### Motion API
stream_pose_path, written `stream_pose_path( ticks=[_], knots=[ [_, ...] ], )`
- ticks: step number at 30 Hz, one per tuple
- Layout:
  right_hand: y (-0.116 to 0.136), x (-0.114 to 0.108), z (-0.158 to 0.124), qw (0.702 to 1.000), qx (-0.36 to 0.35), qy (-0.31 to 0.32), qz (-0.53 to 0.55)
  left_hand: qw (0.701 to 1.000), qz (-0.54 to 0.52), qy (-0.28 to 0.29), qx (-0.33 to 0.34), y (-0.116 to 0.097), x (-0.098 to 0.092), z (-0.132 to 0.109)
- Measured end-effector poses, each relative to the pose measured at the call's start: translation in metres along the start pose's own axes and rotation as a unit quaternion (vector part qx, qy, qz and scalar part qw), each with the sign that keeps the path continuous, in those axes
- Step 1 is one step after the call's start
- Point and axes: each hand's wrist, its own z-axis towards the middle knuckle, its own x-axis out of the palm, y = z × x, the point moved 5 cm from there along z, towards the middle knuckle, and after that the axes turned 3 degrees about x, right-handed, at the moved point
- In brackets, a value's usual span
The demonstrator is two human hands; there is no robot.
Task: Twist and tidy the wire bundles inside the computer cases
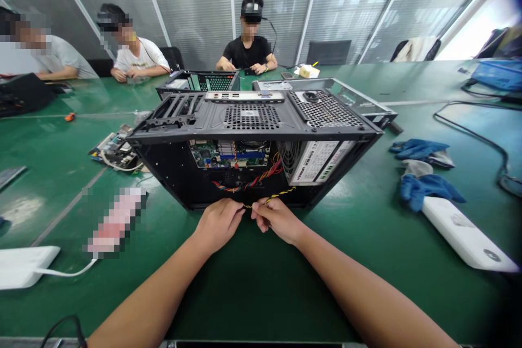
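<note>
A black computer case (253, 126) stands on the green table with its open side facing me. Inside it show a motherboard (207, 155), a power supply (322, 162) with a white label, and a bundle of coloured wires (261, 178). A twisted yellow-and-black cable (281, 194) runs from below the power supply to my hands. My left hand (220, 222) pinches this cable near the lower edge of the case. Close beside it, my right hand (279, 219) is closed on the same cable, thumb and finger together. The cable's end is hidden by my left fingers.
Left lie a circuit board with parts (116, 149), a blurred-out phone (118, 220) and a white power bank (28, 266). Blue gloves (428, 182) and a white device (468, 234) lie right. Behind the case are another case (199, 80) and several people (248, 46).
</note>
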Motion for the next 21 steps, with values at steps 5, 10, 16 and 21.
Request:
stream_pose_path(
  ticks=[5, 10, 16, 21],
  knots=[
    [0.002, 0.001, 0.000, 1.000, 0.002, 0.002, 0.006, 0.998, 0.054, 0.000, 0.010, -0.002, -0.004, 0.003],
    [0.000, -0.001, 0.001, 1.000, -0.001, -0.004, 0.008, 0.996, 0.080, -0.010, 0.033, -0.005, -0.010, 0.007],
    [-0.001, -0.002, 0.002, 1.000, -0.005, -0.014, 0.001, 0.994, 0.090, -0.039, 0.037, -0.006, -0.013, 0.007],
    [-0.001, -0.001, 0.002, 1.000, 0.002, -0.011, 0.013, 0.995, 0.081, -0.044, 0.048, -0.006, -0.012, 0.005]
  ],
)
